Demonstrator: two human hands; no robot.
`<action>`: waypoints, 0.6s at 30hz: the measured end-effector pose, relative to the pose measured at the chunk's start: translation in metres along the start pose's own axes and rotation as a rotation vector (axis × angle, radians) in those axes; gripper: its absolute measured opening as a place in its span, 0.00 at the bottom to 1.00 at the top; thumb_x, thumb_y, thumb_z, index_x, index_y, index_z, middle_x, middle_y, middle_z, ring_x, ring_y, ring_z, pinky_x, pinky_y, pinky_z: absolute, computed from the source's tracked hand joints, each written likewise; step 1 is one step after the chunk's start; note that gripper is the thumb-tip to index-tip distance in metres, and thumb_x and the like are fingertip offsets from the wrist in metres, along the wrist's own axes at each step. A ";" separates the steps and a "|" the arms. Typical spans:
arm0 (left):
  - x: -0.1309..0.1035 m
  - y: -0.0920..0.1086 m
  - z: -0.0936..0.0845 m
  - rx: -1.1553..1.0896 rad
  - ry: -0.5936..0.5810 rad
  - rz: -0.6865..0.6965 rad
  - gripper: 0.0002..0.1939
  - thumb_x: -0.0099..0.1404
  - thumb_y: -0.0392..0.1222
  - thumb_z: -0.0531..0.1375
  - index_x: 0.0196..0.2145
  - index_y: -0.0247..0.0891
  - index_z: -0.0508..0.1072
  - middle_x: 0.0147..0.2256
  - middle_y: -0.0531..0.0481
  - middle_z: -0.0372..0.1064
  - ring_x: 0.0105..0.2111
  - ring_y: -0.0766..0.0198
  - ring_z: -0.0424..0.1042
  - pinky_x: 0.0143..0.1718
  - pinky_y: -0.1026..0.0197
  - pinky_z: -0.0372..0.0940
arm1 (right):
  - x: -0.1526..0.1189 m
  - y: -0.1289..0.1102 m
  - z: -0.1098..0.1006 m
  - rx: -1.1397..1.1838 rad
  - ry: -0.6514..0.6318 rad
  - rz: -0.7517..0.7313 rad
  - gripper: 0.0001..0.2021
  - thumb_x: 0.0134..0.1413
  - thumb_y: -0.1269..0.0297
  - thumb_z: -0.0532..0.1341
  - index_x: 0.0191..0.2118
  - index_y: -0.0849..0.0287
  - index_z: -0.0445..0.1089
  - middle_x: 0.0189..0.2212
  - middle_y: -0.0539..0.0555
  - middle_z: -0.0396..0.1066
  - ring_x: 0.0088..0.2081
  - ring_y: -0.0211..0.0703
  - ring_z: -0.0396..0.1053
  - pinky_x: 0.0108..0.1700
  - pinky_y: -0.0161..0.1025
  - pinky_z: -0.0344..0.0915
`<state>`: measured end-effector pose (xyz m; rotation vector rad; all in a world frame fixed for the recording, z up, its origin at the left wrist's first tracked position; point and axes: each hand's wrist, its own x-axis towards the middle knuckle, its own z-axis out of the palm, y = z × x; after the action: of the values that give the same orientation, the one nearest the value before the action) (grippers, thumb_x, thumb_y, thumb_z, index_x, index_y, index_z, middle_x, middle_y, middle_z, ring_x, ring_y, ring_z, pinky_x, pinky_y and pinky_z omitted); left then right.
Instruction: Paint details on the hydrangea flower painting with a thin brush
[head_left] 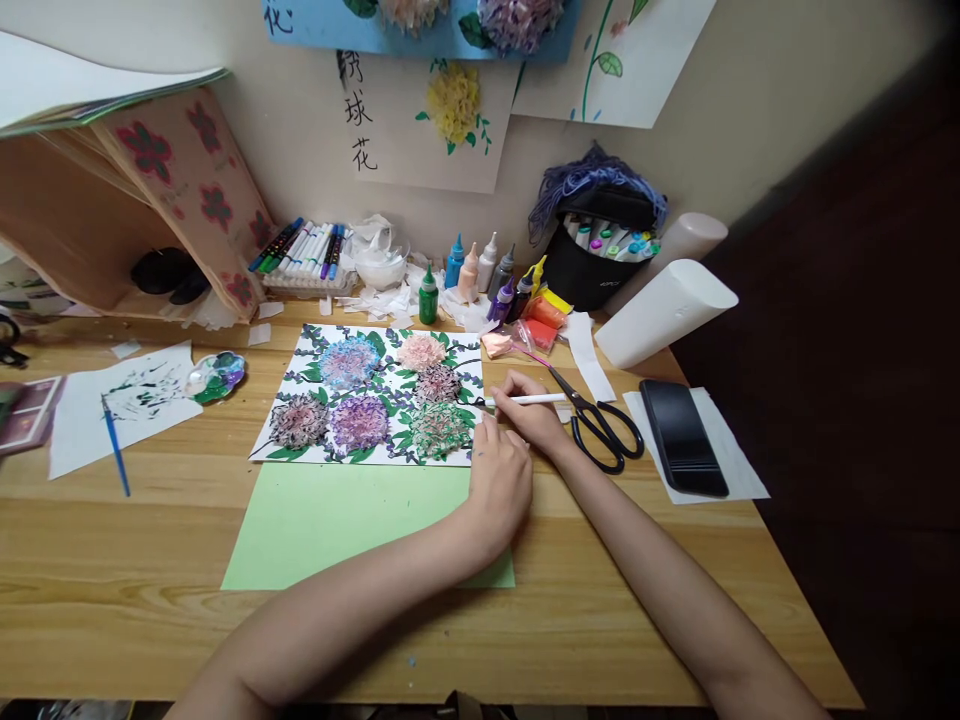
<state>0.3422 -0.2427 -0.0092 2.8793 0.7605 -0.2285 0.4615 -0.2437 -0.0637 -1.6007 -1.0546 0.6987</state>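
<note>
A flower picture (360,393) on white paper carries several raised, fluffy blooms with green leaves and dark stems. My right hand (529,408) pinches a slim white-barrelled pen (536,399), its dark tip by the picture's right edge. Just below, my left hand (501,485) rests at the picture's lower right corner, fingers bent together over the edge; the fingertips are partly hidden. Under the picture's lower edge lies a light green sheet (337,525), partly covered by my left forearm. Black-handled scissors (600,425) lie beside my right hand.
Paint bottles (428,297), a marker set (304,250) and a black marker case (600,270) line the wall. A white bottle (667,312) and a phone (684,438) are at right. Leftward lie a palette (216,377) and a blue paintbrush (116,450) on stained paper (75,440).
</note>
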 end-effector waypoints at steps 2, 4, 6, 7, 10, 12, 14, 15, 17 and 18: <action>0.000 0.000 -0.001 0.003 -0.007 0.003 0.15 0.62 0.27 0.47 0.39 0.21 0.72 0.37 0.31 0.70 0.43 0.47 0.65 0.41 0.52 0.56 | 0.000 0.000 0.000 0.000 -0.018 0.004 0.13 0.52 0.58 0.59 0.22 0.56 0.58 0.18 0.45 0.64 0.22 0.36 0.62 0.27 0.34 0.58; 0.000 0.000 0.000 0.005 0.002 0.003 0.16 0.62 0.27 0.46 0.39 0.22 0.72 0.37 0.31 0.70 0.43 0.47 0.64 0.41 0.52 0.56 | 0.000 0.000 0.000 -0.016 -0.008 -0.009 0.13 0.52 0.59 0.59 0.22 0.56 0.57 0.18 0.45 0.63 0.22 0.36 0.61 0.27 0.34 0.58; 0.000 0.001 0.000 0.002 0.016 0.001 0.16 0.62 0.27 0.46 0.38 0.22 0.72 0.36 0.31 0.70 0.42 0.48 0.65 0.40 0.52 0.56 | 0.000 0.001 -0.001 -0.036 0.016 -0.029 0.14 0.53 0.60 0.59 0.21 0.56 0.56 0.16 0.44 0.61 0.21 0.35 0.59 0.26 0.34 0.57; 0.000 0.001 0.001 0.001 0.019 -0.002 0.16 0.63 0.28 0.46 0.38 0.22 0.72 0.36 0.31 0.71 0.42 0.48 0.65 0.40 0.52 0.57 | 0.000 0.001 -0.001 -0.036 0.026 -0.032 0.14 0.53 0.60 0.58 0.21 0.56 0.56 0.16 0.44 0.61 0.21 0.35 0.59 0.26 0.34 0.57; 0.000 0.001 0.001 0.010 0.021 -0.013 0.17 0.64 0.29 0.45 0.39 0.22 0.72 0.38 0.30 0.71 0.44 0.47 0.65 0.42 0.51 0.56 | 0.000 0.001 -0.001 -0.019 0.043 -0.019 0.14 0.52 0.60 0.58 0.21 0.55 0.55 0.15 0.44 0.61 0.20 0.35 0.60 0.26 0.34 0.57; 0.000 0.001 0.001 0.018 0.016 -0.012 0.18 0.65 0.30 0.44 0.40 0.21 0.72 0.39 0.28 0.70 0.46 0.46 0.64 0.44 0.51 0.56 | 0.000 0.001 -0.001 -0.017 0.077 -0.013 0.14 0.52 0.60 0.58 0.20 0.55 0.55 0.15 0.44 0.61 0.20 0.35 0.60 0.27 0.35 0.58; 0.000 0.001 0.001 0.012 0.008 -0.002 0.17 0.64 0.29 0.45 0.39 0.21 0.72 0.39 0.29 0.71 0.46 0.46 0.64 0.44 0.51 0.56 | 0.001 0.001 -0.001 -0.024 0.121 -0.010 0.14 0.53 0.61 0.58 0.20 0.55 0.55 0.16 0.44 0.61 0.20 0.35 0.61 0.27 0.35 0.59; 0.000 0.001 0.001 0.005 0.010 0.002 0.17 0.64 0.28 0.45 0.39 0.21 0.72 0.38 0.29 0.71 0.46 0.46 0.64 0.43 0.51 0.56 | 0.001 0.001 -0.001 -0.026 0.142 -0.008 0.14 0.53 0.61 0.58 0.20 0.55 0.55 0.16 0.44 0.61 0.21 0.36 0.61 0.28 0.35 0.59; 0.000 0.001 0.003 -0.006 0.024 0.005 0.17 0.63 0.28 0.45 0.38 0.21 0.72 0.36 0.29 0.71 0.46 0.45 0.64 0.43 0.51 0.56 | 0.001 0.001 -0.002 -0.029 0.160 -0.007 0.15 0.53 0.60 0.58 0.20 0.55 0.55 0.16 0.45 0.61 0.21 0.36 0.62 0.28 0.35 0.59; 0.000 0.001 0.003 -0.007 0.034 0.003 0.16 0.63 0.28 0.45 0.38 0.21 0.72 0.36 0.29 0.71 0.46 0.45 0.64 0.43 0.51 0.56 | 0.001 0.001 -0.002 -0.033 0.155 -0.010 0.15 0.53 0.60 0.58 0.20 0.55 0.55 0.16 0.45 0.61 0.21 0.36 0.62 0.28 0.36 0.59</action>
<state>0.3419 -0.2442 -0.0120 2.8844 0.7609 -0.1769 0.4637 -0.2438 -0.0641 -1.6493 -0.9643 0.5436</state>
